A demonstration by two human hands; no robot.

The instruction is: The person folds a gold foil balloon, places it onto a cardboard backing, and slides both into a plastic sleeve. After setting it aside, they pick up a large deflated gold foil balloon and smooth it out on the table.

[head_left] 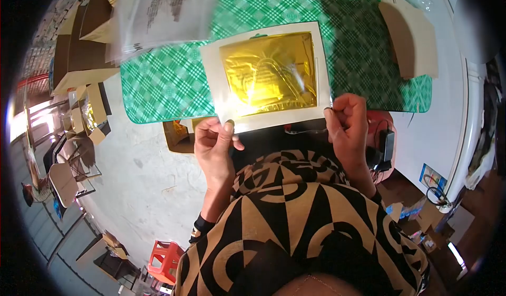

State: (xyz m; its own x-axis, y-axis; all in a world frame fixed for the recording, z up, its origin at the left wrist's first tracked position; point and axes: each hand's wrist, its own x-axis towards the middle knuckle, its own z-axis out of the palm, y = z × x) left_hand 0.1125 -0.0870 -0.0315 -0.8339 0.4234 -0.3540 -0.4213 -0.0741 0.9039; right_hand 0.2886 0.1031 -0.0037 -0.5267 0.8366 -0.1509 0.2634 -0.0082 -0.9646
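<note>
A square white card (pixel 213 80) with a shiny gold foil sheet (pixel 269 72) on its face is held up in front of me, tilted slightly. My left hand (pixel 215 146) pinches its lower left corner between thumb and fingers. At the lower right corner, my right hand (pixel 349 125) grips the edge with the thumb in front and the fingers curled. The foil is creased and reflects bright light near its lower left. Behind the card lies a table with a green checked cover (pixel 163 82).
Clear plastic bags (pixel 163 17) with print lie at the table's back left. A cardboard piece (pixel 411 38) stands at the right. Cardboard boxes (pixel 84 59) are to the left, an open box (pixel 179 140) sits below the table edge, and a red stool (pixel 164 262) is on the floor.
</note>
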